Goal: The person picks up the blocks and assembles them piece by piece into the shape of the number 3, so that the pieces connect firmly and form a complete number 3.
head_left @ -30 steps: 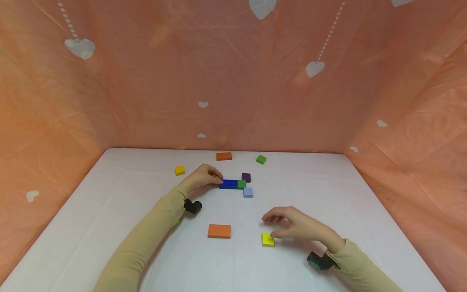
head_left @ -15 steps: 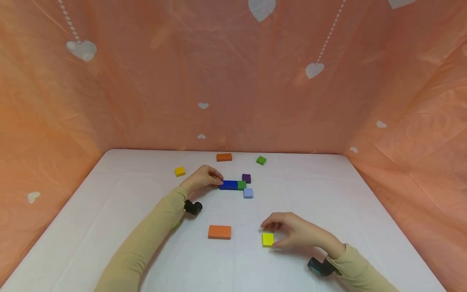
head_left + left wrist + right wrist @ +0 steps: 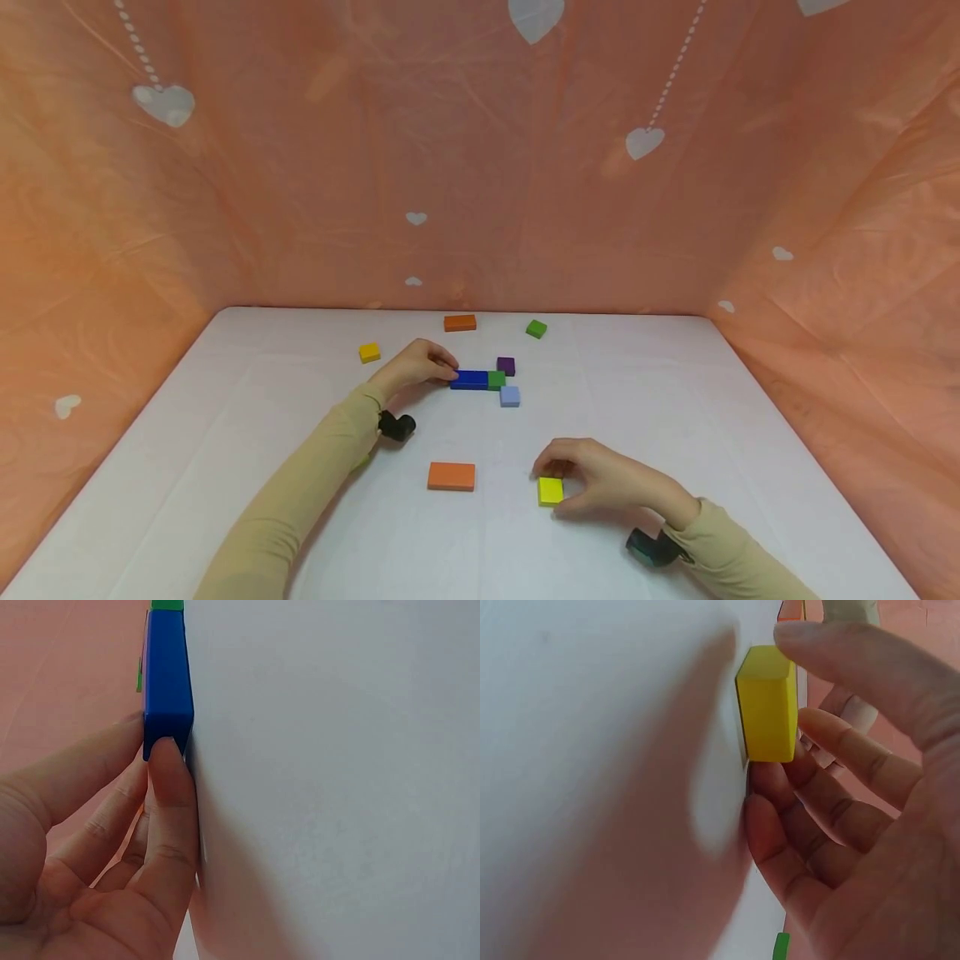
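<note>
My left hand holds the left end of a long blue block, fingertips on its end and side in the left wrist view. A small green block continues the blue one on the right. Touching or close to that green block are a purple block behind and a light blue block in front. Nearer to me, my right hand curls round a square yellow block, thumb at its near edge and fingers at its far edge. The right wrist view shows the yellow block between thumb and fingers.
An orange rectangular block lies left of the yellow one. Farther back are another orange block, a light green block and a darker yellow block. A yellow-green block is mostly hidden by the left sleeve.
The right hand has lowered and moved slightly left, bringing its thumb and fingers round the yellow block. The left hand and the blue block stay where they were.
</note>
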{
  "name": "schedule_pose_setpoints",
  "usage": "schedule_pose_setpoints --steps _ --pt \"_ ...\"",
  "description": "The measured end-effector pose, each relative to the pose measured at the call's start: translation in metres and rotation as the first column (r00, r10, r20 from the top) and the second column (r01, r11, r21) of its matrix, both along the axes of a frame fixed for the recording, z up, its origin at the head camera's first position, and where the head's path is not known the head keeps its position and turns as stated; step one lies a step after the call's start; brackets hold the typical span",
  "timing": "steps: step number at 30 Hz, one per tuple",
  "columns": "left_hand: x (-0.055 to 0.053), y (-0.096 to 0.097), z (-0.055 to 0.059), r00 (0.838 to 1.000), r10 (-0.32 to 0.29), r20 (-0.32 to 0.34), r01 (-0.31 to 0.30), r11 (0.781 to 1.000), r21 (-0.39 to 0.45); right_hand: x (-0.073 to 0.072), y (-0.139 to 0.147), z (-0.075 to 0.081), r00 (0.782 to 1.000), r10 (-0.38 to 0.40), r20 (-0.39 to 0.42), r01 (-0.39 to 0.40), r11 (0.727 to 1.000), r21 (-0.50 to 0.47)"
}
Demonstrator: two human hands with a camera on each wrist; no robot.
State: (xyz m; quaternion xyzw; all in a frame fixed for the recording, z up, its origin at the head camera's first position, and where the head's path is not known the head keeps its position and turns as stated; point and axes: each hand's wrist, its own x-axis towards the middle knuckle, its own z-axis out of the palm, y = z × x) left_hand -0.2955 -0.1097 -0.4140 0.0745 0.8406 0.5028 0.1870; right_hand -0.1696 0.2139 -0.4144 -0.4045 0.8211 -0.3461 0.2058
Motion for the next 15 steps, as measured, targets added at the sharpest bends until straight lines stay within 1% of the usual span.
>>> schedule_pose_setpoints --steps 5,15 --pt "0.0007 -0.0006 0.0002 1.0 -0.005 0.006 0.005 1.0 0.017 0.0002 -0.0025 0.001 1.0 -0.009 -0.006 0.009 1.0 0.022" --pt "0.0001 -0.0008 -0.0009 1.0 -0.007 -0.013 0.007 1.0 0.011 -0.001 -0.0079 0.0047 1.0 -0.012 -0.02 0.013 0.999 0.05"
